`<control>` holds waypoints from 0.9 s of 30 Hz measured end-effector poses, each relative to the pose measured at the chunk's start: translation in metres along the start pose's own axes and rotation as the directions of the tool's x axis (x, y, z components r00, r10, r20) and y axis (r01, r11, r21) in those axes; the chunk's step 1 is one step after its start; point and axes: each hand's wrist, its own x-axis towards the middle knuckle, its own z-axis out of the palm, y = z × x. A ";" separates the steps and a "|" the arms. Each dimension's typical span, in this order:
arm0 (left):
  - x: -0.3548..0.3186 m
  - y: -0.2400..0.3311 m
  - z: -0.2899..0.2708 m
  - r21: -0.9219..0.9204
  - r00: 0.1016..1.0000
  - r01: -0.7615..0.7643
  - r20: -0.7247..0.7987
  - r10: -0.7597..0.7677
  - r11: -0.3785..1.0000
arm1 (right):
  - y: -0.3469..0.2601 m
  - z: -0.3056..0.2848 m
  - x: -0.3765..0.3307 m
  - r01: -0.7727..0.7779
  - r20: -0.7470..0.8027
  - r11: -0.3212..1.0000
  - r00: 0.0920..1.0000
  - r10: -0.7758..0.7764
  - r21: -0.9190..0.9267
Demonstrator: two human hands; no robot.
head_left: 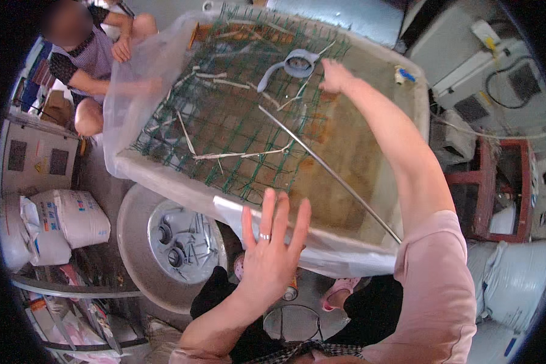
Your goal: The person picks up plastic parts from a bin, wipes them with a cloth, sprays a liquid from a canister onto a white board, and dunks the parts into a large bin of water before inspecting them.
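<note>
My left hand is open, fingers spread, above the near rim of a large pale tank; a ring is on one finger. My right hand reaches across the tank, its slightly blurred fingers apart at the edge of a green net. Just left of it, a grey-blue plastic ring-shaped part with a curved tail lies on the net. Several thin pale strips rest on the mesh. A long metal rod slants from the net to the near right rim. Murky water stands beneath.
Another person sits at the far left, one arm behind clear plastic sheeting. A round tub holding a basin with grey parts stands near left. White sacks are at left, a dark red frame at right.
</note>
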 end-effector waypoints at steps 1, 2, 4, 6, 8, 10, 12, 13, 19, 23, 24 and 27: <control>0.001 -0.005 -0.002 0.018 0.998 -0.023 0.051 0.022 1.000 | 0.002 0.005 0.019 -0.012 -0.009 0.998 1.000 0.013 0.069; 0.002 -0.007 0.002 -0.052 0.999 0.034 -0.023 -0.035 0.998 | 0.001 0.016 0.042 -0.016 -0.038 0.999 0.999 0.017 0.045; 0.008 -0.014 0.006 -0.027 0.999 0.041 -0.006 -0.041 0.999 | -0.006 0.033 0.077 -0.022 -0.091 1.000 0.996 0.023 0.016; 0.012 -0.017 0.005 -0.007 0.999 0.041 0.024 -0.041 0.999 | -0.012 0.041 0.099 -0.029 -0.137 1.000 0.990 0.030 0.007; 0.016 -0.020 0.006 0.015 0.999 0.037 0.032 -0.037 0.999 | -0.020 0.043 0.112 -0.037 -0.103 0.999 0.994 0.040 0.033; 0.021 -0.022 0.007 0.037 0.999 0.035 0.039 -0.036 0.999 | -0.028 0.042 0.117 -0.074 -0.056 0.997 0.996 0.074 -0.003; 0.023 -0.026 0.008 0.049 0.998 0.036 0.053 -0.039 0.998 | -0.043 0.036 0.109 -0.120 0.001 0.988 0.993 0.121 -0.101; 0.024 -0.026 0.008 0.050 0.998 0.023 0.059 -0.026 0.999 | -0.038 0.038 0.111 -0.096 0.007 0.991 0.995 0.098 -0.090; 0.016 -0.024 0.006 0.001 0.999 0.013 0.050 -0.013 1.000 | -0.039 0.029 0.095 0.112 0.121 0.990 0.988 -0.101 -0.081; 0.006 -0.020 0.000 -0.112 0.999 -0.011 -0.039 0.007 0.994 | -0.042 0.007 0.028 0.407 -0.457 0.872 0.743 -0.489 -0.272; 0.002 -0.020 -0.001 -0.133 0.998 -0.015 -0.065 0.006 0.991 | -0.039 -0.004 0.009 0.447 -0.521 0.823 0.637 -0.568 -0.350; -0.008 -0.022 -0.004 -0.132 0.983 -0.040 -0.182 0.015 0.990 | -0.022 -0.041 -0.063 0.460 -0.573 0.725 0.446 -0.687 -0.512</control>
